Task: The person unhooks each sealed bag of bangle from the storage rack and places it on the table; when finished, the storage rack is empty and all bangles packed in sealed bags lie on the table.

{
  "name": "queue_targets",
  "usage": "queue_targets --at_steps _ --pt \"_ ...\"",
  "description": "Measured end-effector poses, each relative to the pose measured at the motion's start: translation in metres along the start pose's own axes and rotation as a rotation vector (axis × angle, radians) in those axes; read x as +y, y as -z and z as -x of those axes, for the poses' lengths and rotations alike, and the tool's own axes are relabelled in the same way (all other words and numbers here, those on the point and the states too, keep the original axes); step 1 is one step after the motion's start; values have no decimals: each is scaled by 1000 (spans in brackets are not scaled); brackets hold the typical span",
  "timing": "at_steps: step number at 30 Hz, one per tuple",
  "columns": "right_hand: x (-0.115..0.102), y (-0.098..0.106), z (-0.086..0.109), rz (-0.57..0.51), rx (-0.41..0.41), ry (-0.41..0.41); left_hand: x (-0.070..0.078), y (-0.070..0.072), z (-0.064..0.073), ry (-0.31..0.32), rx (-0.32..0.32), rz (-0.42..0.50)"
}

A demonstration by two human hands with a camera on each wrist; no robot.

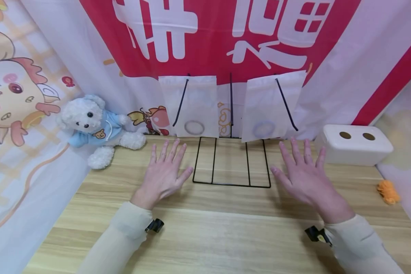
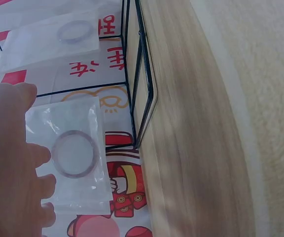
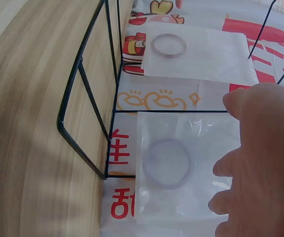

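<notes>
A black wire display rack [image 1: 231, 185] stands on the wooden table, with hooks pointing forward. From its left hook hangs a clear bag [image 1: 199, 102] with a pinkish ring-shaped bangle [image 2: 74, 154] inside. Another clear bag [image 1: 270, 106] hangs on the right hook and holds a pale lilac bangle [image 3: 168, 163]. My left hand [image 1: 166, 171], fingers spread and palm down, is just left of the rack's base and holds nothing. Beside the base's right side, my right hand [image 1: 303, 175] is likewise spread and empty. Between the bags, the middle hook [image 1: 231, 102] bears nothing.
A white teddy bear [image 1: 99, 125] in a blue hoodie sits at the back left. At the back right stands a white box [image 1: 356, 144] with two round holes. An orange fuzzy item [image 1: 388, 191] lies near the right edge. Printed cloth [image 1: 205, 68] hangs behind the rack.
</notes>
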State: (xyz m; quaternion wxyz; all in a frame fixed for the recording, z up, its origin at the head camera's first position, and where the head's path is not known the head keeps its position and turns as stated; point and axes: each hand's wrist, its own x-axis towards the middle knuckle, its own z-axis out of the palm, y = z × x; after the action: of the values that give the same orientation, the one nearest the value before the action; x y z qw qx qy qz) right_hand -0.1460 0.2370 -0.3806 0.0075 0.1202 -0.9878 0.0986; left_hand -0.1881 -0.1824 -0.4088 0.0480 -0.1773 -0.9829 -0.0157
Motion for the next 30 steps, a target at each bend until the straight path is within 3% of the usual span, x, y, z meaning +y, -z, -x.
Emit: queue_targets --at_steps 14,22,30 --pt "7 14 -7 -39 85 27 -5 -1 -4 -39 -7 1" --pt "18 23 -12 -161 258 84 -8 -2 -10 -85 -62 31" --pt "22 26 -12 -273 467 78 -14 -12 -13 -155 -127 102"
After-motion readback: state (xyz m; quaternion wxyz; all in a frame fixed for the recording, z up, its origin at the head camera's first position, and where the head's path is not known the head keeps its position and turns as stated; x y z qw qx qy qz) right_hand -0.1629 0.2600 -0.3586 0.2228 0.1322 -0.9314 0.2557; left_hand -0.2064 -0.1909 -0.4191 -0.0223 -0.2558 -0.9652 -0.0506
